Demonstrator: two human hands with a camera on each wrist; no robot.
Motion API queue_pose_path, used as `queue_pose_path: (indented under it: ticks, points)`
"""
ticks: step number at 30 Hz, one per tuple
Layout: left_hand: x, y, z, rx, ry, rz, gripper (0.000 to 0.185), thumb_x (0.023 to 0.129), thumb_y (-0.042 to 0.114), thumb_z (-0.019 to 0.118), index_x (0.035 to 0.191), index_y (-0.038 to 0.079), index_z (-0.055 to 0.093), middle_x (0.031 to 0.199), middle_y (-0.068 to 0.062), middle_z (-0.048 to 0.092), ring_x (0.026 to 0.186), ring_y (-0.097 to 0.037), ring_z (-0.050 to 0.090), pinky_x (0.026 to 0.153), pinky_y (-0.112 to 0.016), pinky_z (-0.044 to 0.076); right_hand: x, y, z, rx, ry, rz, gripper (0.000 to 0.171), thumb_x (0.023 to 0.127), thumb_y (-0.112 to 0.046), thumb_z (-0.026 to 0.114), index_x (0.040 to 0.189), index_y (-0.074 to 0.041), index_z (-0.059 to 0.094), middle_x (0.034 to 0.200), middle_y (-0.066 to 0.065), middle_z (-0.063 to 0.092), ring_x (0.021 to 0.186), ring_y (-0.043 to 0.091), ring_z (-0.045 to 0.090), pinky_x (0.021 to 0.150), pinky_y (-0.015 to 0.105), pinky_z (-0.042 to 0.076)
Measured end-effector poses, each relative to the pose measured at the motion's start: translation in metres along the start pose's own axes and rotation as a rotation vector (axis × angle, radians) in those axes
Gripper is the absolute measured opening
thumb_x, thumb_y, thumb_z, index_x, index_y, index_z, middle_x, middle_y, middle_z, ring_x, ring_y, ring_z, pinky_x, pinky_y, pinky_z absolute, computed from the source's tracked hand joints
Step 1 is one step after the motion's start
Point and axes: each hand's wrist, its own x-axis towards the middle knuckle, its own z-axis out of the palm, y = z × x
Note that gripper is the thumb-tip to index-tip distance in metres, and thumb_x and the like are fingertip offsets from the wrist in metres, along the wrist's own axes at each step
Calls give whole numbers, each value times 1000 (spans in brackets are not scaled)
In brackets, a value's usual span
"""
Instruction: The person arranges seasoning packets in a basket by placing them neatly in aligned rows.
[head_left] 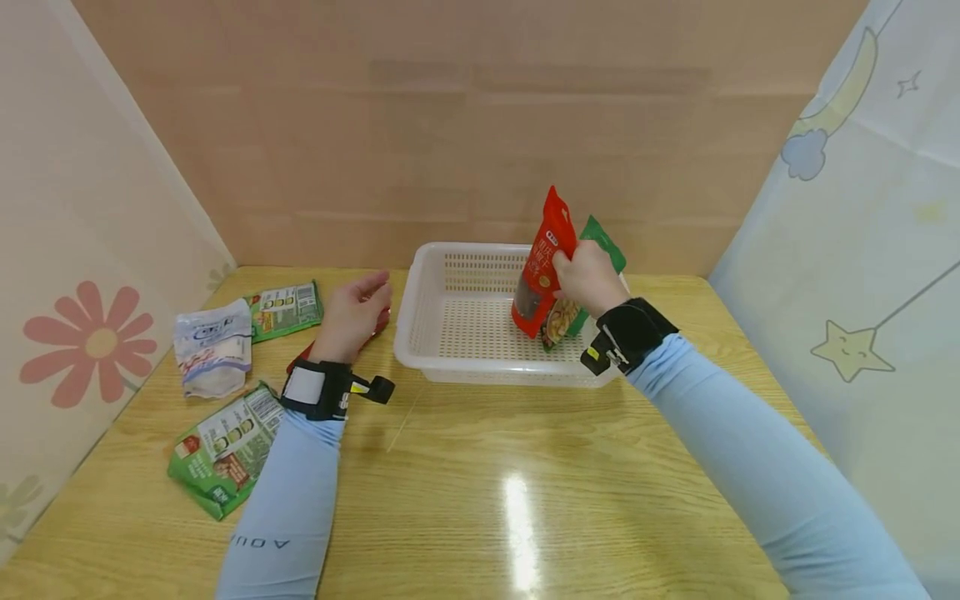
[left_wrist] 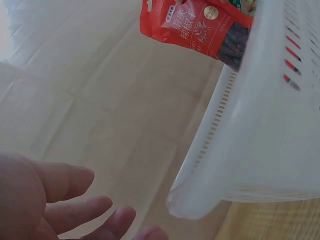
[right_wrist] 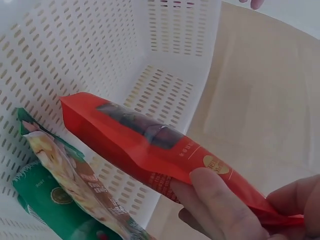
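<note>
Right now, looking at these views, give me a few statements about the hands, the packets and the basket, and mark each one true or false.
1. The right hand grips a red plastic snack packet over the white perforated plastic basket. True.
2. The left hand holds a green packet. False: it rests with relaxed fingers on the wooden table, beside the basket, holding nothing that shows.
3. A green snack packet stands in the basket behind the red one. True.
4. The white crinkled pouch lies inside the basket. False: it lies on the table, left of the left hand.
</note>
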Motion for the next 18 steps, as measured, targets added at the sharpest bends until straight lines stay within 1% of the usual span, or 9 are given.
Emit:
queue_pose_path:
  ticks: [1, 3, 8, 12, 15, 18]
  points:
    - [1, -1, 0, 2, -7, -4, 46, 104, 25, 53, 146, 8, 49, 135, -14, 56, 100, -20, 57, 78, -17, 52, 1, 0, 1, 4, -6, 4, 48, 106, -23, 41, 144, 8, 37, 137, 25, 52, 104, 39, 66, 73, 36, 59]
    - [2, -2, 1, 7, -18, -5, 46, 104, 25, 52, 146, 7, 49, 137, -15, 54, 105, -21, 57, 80, -18, 52, 3, 1, 2, 8, -15, 11, 48, 106, -22, 40, 144, 8, 36, 137, 26, 52, 105, 40, 65, 74, 36, 59]
    - [2, -2, 2, 15, -41, -6, 47, 105, 27, 52, 147, 7, 47, 144, -13, 50, 116, -25, 55, 94, -29, 51, 7, 4, 4, -9, -23, 41, 48, 107, -21, 39, 145, 8, 35, 138, 27, 50, 105, 40, 66, 79, 39, 58]
    - [2, -2, 2, 9, -42, -20, 48, 104, 27, 52, 147, 8, 47, 145, -12, 50, 118, -24, 54, 97, -33, 50, 10, 7, 6, 3, -19, 59, 48, 107, -21, 38, 147, 7, 34, 140, 26, 48, 110, 40, 63, 84, 44, 56]
    - [2, -2, 2, 6, -44, -26, 48, 104, 27, 52, 147, 7, 47, 145, -13, 50, 118, -24, 54, 97, -33, 49, 12, 10, 7, 33, -17, 66, 48, 107, -20, 39, 147, 7, 33, 142, 26, 47, 116, 41, 59, 85, 45, 55]
    - [2, -1, 2, 0, -46, -31, 47, 104, 25, 52, 147, 6, 47, 144, -14, 50, 119, -25, 54, 100, -38, 48, 13, 11, 7, 42, -9, 77, 49, 107, -21, 40, 146, 7, 33, 141, 27, 47, 117, 42, 58, 86, 46, 55]
